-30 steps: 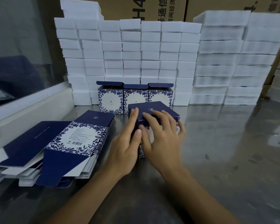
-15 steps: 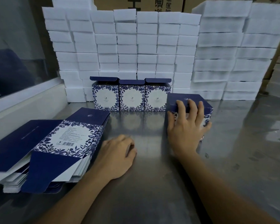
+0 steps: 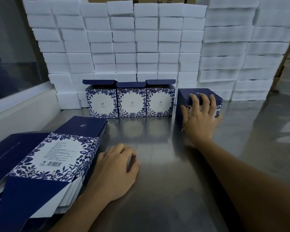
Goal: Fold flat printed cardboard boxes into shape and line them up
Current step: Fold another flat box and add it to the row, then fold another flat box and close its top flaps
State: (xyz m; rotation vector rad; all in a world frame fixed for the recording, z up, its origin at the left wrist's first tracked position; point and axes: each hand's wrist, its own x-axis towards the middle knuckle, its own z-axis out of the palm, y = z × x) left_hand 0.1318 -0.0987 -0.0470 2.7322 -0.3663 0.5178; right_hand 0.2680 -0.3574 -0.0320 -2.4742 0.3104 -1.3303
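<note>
While its fingers (image 3: 206,102) hook over the top front edge of the folded box (image 3: 184,97), the right hand (image 3: 200,116) grasps that box from the near side, thumb spread toward 9 o'clock against the front face. The palm hides most of that face, so only slivers of floral print show at either side. The box stands on the table (image 3: 174,181) at 1 o'clock, just beside the right end of the row (image 3: 131,102) of three folded boxes, whose lids stand up; whether it touches the row cannot be told. The left hand (image 3: 114,171) rests on the table at 7 o'clock, fingers loosely curled and holding nothing, its fingertips tucked under and out of sight. Just beside it at 9 o'clock lies the flat stack (image 3: 45,164), cut off by the left and bottom edges; its small print is unreadable. The table is dull reflective metal. White foam blocks (image 3: 141,39) are stacked behind the row at 12 o'clock, and a glass pane (image 3: 12,47) stands at 10 o'clock.
</note>
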